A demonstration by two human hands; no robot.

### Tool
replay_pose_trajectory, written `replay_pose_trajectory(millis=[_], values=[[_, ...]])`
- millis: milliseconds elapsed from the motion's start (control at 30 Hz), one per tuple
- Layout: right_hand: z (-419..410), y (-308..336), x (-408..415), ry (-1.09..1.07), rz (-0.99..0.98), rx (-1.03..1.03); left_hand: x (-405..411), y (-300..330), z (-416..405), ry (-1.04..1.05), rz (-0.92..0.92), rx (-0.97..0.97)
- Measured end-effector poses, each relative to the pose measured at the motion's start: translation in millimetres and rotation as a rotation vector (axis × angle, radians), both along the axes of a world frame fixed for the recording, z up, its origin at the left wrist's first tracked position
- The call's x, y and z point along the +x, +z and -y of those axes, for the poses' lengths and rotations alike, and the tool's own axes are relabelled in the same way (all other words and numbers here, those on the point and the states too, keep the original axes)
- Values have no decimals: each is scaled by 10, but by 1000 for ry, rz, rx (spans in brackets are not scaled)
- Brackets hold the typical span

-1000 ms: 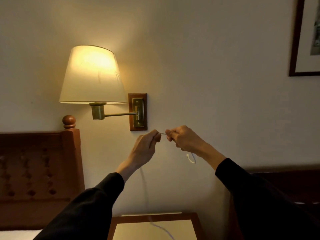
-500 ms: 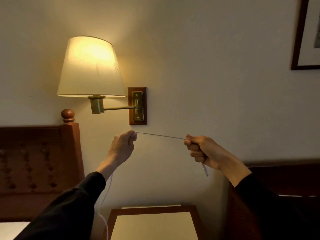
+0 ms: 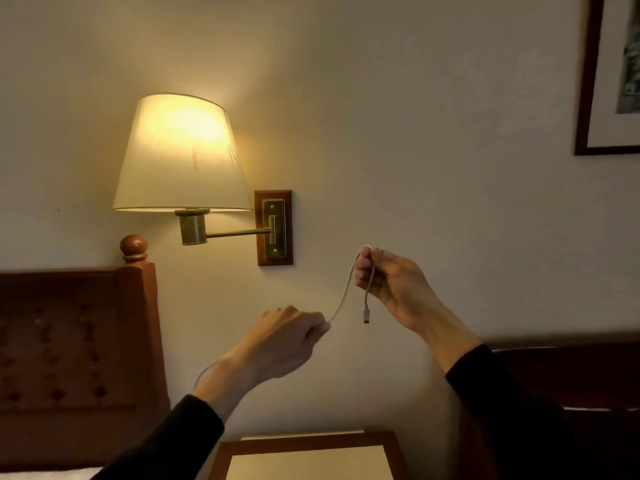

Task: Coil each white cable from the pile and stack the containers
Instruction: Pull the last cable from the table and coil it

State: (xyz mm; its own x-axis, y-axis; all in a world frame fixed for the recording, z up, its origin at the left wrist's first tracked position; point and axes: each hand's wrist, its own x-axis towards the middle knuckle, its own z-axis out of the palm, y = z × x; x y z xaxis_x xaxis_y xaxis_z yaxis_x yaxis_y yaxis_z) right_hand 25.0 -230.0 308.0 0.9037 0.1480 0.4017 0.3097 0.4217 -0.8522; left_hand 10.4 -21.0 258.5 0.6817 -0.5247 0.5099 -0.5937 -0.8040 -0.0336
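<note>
Head view shows the right hand (image 3: 389, 284) raised at centre right, fingers curled round a thin white cable (image 3: 344, 294) that loops over the top of its fingers (image 3: 362, 271); the short end with its small plug hangs just below. Lower, near the middle of the frame, the left hand (image 3: 284, 337) pinches the same cable at its fingertips, the slack trailing down past the wrist. A lit cream-shaded brass wall lamp (image 3: 181, 157) glows at upper left.
</note>
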Motion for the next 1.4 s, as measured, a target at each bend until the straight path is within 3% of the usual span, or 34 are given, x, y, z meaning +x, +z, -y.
replay_pose_trajectory(millis=[167, 333, 433, 667, 767, 833, 933, 1067, 1300, 1400], values=[[-236, -54, -59, -164, 130, -354, -183, 240, 141, -154, 77, 135], [-327, -122, -159, -209, 194, -582, -137, 342, 76, -247, 302, 20], [-361, -152, -250, -129, 212, -581, -121, 420, 21, -223, 445, -53], [-298, -61, -381, 96, 154, -332, -111, 600, 57, -102, 566, -184], [-224, -18, -433, 221, 123, -257, -105, 619, 115, -122, 503, -292], [-183, 2, -461, 288, 100, -199, -110, 637, 126, -217, 347, -428], [-143, 53, -477, 392, 38, 4, -91, 602, 112, -334, 129, -612], [-44, 222, -448, 525, -17, 269, 17, 347, 33, -281, -32, -699], [6, 267, -387, 369, -45, 347, 126, -135, -168, -251, -271, -798], [-7, 250, -364, 281, -40, 353, 98, -282, -175, -173, -202, -740]])
